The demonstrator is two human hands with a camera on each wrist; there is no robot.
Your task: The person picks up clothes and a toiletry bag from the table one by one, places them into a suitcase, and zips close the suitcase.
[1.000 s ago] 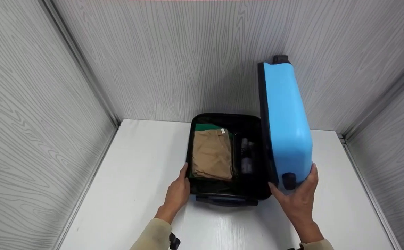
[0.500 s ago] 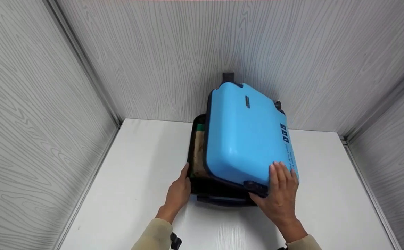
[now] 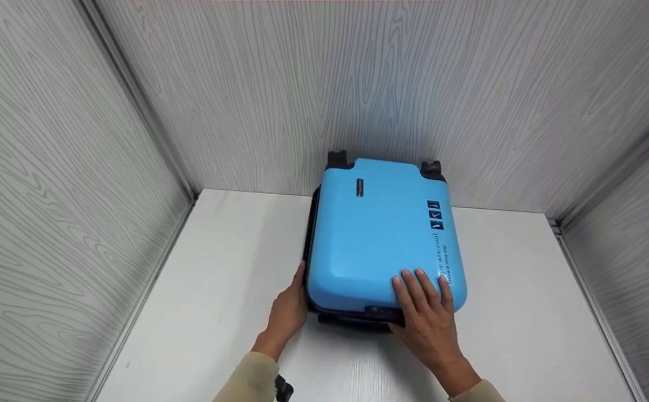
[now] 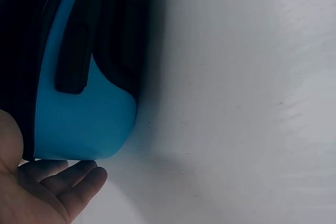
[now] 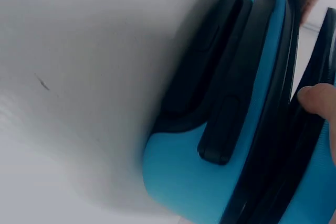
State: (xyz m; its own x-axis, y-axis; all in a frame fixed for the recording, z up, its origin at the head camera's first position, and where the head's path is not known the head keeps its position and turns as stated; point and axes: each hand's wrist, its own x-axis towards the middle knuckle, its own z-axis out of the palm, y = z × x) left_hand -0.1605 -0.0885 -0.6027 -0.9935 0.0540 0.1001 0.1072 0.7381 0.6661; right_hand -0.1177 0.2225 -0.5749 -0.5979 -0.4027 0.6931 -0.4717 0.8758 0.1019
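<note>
A light blue hard-shell suitcase (image 3: 380,234) lies on the white table, its lid lowered over the lower half. In the right wrist view a gap shows between the lid's black rim (image 5: 294,166) and the lower shell (image 5: 176,166). My right hand (image 3: 427,318) holds the lid at its front corner, fingers spread on top and thumb (image 5: 317,99) at the rim. My left hand (image 3: 288,312) rests against the case's left side near the front; its fingers (image 4: 84,187) lie along the blue shell in the left wrist view. The suitcase's contents are hidden under the lid.
A black carry handle (image 3: 352,322) juts from the suitcase's front. Black wheels (image 3: 337,158) stick out at the back, close to the grey wood-grain back wall (image 3: 279,100). Side walls flank the white table (image 3: 224,251) at left and right.
My right hand has swung the lid from upright on the right down to the left over the lower half, covering the folded clothes. The left hand has stayed at the case's left side.
</note>
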